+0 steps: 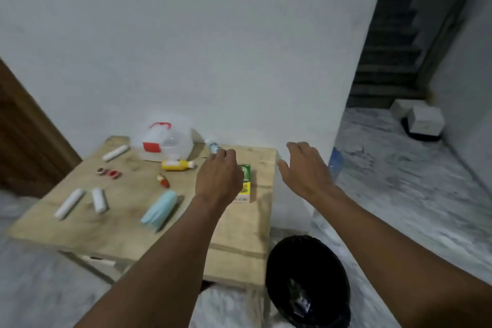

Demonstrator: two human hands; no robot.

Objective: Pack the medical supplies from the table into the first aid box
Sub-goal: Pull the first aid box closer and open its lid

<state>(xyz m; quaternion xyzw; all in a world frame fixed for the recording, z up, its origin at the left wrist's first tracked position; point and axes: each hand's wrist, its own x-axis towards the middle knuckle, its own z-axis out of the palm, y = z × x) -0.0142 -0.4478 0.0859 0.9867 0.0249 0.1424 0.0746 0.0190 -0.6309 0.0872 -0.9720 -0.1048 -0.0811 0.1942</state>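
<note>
A clear plastic first aid box [167,141] with a red handle and red label stands at the back of the wooden table [127,231]. My left hand [218,178] hovers over a green and yellow carton [246,186], its fingertips touching a small white bottle [213,146]; whether it grips the bottle is unclear. My right hand [306,168] floats open past the table's right edge. On the table lie a yellow bottle [177,164], three white bandage rolls [115,153] [69,204] [99,200], a stack of blue face masks [159,210], two small red tape rolls [109,172] and a small red item [163,181].
A black waste bin [308,282] stands on the floor at the table's front right corner. A blue water bottle [336,162] sits by the wall corner. White boxes [423,120] lie near stairs at the back right. A brown door [24,136] is at the left.
</note>
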